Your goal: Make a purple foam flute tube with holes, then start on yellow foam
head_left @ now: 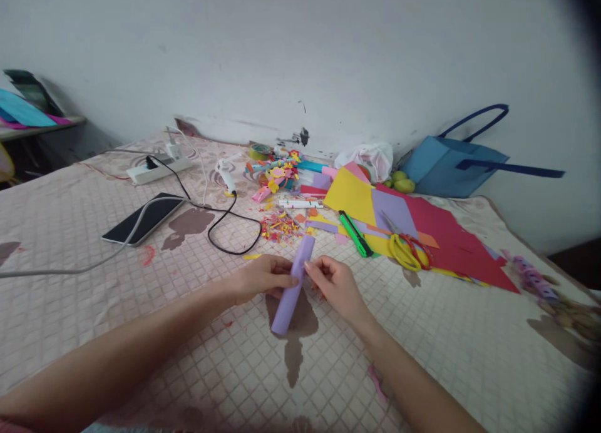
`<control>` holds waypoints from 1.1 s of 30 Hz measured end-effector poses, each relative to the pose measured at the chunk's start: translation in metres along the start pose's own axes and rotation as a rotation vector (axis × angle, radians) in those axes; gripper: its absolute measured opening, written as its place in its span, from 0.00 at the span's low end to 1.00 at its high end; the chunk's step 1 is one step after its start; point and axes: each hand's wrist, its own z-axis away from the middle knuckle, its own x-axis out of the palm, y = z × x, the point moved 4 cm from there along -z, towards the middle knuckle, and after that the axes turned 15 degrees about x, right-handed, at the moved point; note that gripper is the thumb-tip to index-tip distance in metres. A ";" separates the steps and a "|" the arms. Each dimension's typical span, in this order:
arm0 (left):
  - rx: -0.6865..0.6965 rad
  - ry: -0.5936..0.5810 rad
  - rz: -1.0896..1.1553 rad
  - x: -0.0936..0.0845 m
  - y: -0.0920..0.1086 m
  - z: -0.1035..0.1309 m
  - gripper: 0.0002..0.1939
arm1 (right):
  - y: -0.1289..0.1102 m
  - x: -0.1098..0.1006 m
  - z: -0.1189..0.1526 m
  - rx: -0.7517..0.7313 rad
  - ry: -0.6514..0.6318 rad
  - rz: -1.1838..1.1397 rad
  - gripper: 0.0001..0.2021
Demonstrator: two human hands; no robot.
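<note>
A rolled tube of purple paper (pixel 287 305) is held tilted above the patterned cloth, its upper end leaning away and to the right. My left hand (pixel 263 278) grips it around the middle, thumb on the near side and fingers behind. On the right side of the tube, my right hand (pixel 335 286) has its thumb and index finger close together at the paper's surface; whether something small is between them cannot be made out. Small cut scraps of coloured paper (pixel 280 228) lie just beyond the tube.
Behind on the right are a green cutter (pixel 355 234), scissors (pixel 404 251), coloured sheets (pixel 446 233) and a blue bag (pixel 453 164). A glue gun (pixel 226 176) with its black cord, a dark tablet (pixel 143 219) and a power strip (pixel 157 170) lie left.
</note>
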 end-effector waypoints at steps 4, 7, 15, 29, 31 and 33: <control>-0.012 0.026 -0.062 0.001 -0.002 0.001 0.18 | -0.006 0.002 0.005 -0.148 0.132 0.208 0.16; -0.013 0.021 -0.040 0.001 -0.001 0.001 0.19 | -0.009 0.005 0.007 -0.211 0.111 0.250 0.14; -0.039 0.033 0.050 -0.001 -0.002 -0.001 0.17 | -0.008 -0.012 0.004 -0.109 0.097 -0.178 0.14; -0.012 0.047 0.020 -0.002 -0.003 -0.001 0.22 | -0.005 -0.004 0.005 -0.038 0.052 0.015 0.14; 0.022 0.019 -0.038 -0.002 -0.003 -0.002 0.23 | -0.008 -0.002 0.007 -0.090 0.079 0.096 0.13; 0.070 -0.021 -0.107 -0.001 -0.003 -0.002 0.23 | -0.011 0.001 0.009 -0.171 0.093 0.206 0.12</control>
